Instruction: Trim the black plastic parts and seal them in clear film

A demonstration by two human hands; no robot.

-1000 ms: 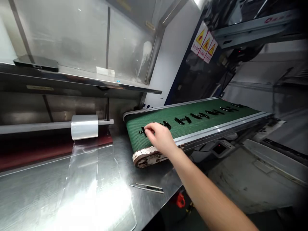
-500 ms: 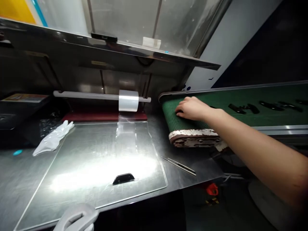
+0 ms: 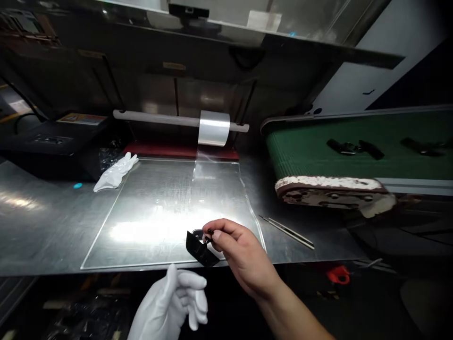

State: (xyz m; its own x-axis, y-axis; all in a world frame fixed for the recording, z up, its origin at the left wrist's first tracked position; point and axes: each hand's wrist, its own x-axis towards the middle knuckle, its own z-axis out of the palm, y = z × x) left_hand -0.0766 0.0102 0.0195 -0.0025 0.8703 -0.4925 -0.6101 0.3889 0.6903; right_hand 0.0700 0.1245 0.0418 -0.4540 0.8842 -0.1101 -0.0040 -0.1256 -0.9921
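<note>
My right hand (image 3: 237,248), bare, pinches a small stem of a black glossy plastic part (image 3: 198,251) between thumb and fingertips. The part hangs tilted above the front edge of a clear sheet (image 3: 152,200) that lies on the metal table. Behind it shows a dark-edged outline, too covered to make out. Below and to the left, my left hand (image 3: 173,302) wears a white glove. Its fingers are loosely curled and apart, with nothing in them, close to the black part but not touching it.
A roll of clear film (image 3: 214,128) hangs on a white bar. Tweezers (image 3: 287,232) lie right of the sheet, a white glove (image 3: 116,173) at its left. More black parts (image 3: 355,147) lie on the green conveyor belt (image 3: 300,148). A black box (image 3: 53,141) stands left.
My right hand has come from the conveyor to the sheet's front edge and now holds a black part. My left hand has risen and opened. The view has shifted.
</note>
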